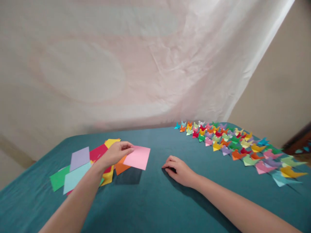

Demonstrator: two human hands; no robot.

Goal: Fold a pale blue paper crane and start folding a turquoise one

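Between the thumb and fingers of my left hand [118, 152] is a square sheet of pink paper [138, 157], held by its left edge a little above the table; its shadow falls on the cloth below. Under and behind that hand lies a loose pile of coloured paper squares, among them a light blue sheet [77, 177], a lilac sheet [80, 159], a green sheet [59, 179] and an orange sheet [121, 166]. My right hand [178, 170] rests on the table to the right of the pink sheet, fingers curled together; whether anything is in them is hidden.
Rows of small folded paper birds [225, 150] in many colours stand along the right side of the table. A teal cloth [150, 207] covers the table. Behind its far edge hangs a pale, wrinkled fabric sheet [136, 71].
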